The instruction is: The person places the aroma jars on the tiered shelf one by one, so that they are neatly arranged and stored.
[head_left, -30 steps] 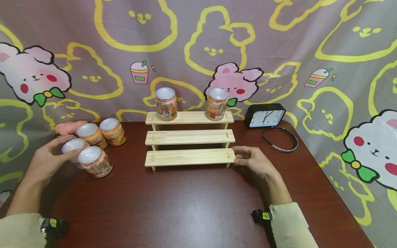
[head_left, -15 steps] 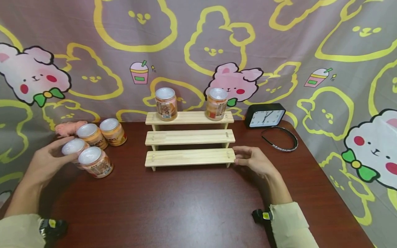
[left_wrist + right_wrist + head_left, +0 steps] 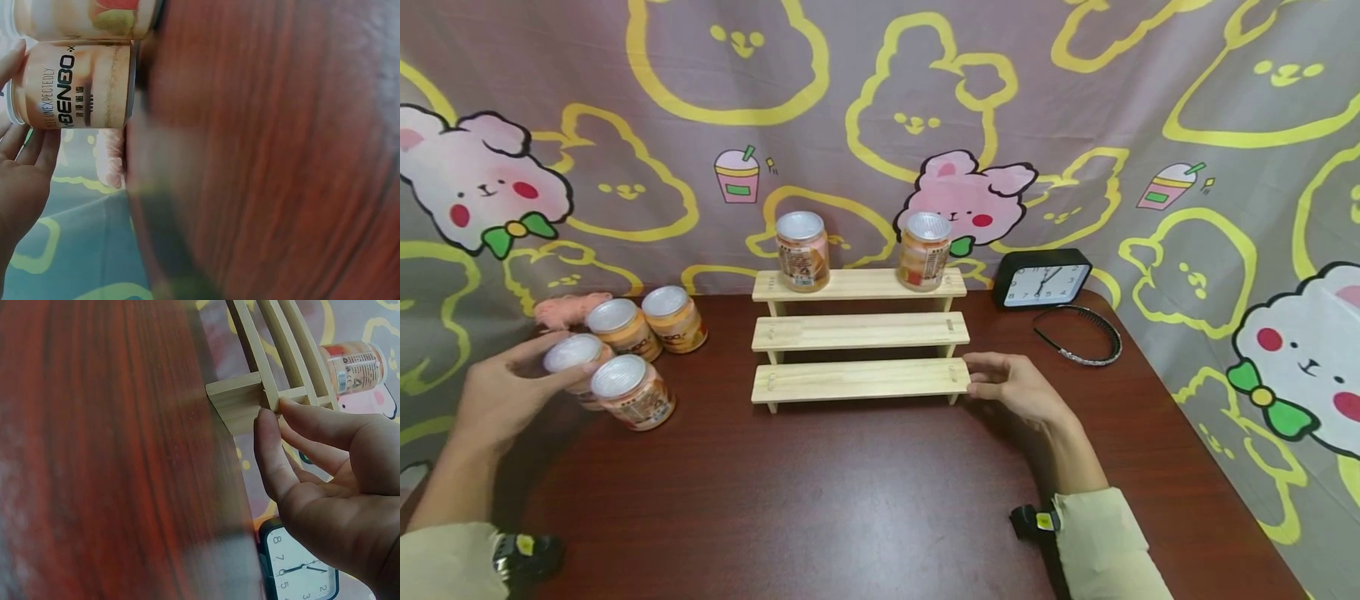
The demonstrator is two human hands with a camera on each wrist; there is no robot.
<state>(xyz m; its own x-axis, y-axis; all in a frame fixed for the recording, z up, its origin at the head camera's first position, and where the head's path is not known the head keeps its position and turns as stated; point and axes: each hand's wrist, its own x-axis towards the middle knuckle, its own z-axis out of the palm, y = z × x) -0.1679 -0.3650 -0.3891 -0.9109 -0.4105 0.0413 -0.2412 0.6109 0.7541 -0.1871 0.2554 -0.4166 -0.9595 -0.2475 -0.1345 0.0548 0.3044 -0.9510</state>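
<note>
Reddish-brown tabletop (image 3: 865,492) | can (image 3: 75,86) in left hand (image 3: 503,387), between thumb and fingers

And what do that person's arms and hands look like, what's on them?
The left hand and right hand are bare. The left sleeve and right sleeve are pale cream. Near each cuff sits a small black gadget with a yellow patch: left gadget, right gadget.

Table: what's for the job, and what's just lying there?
Probably for the job:
six cans, one held by the left hand
shelf, touched by the right hand

Probably just lying about:
clock
headband
pink thing
</note>
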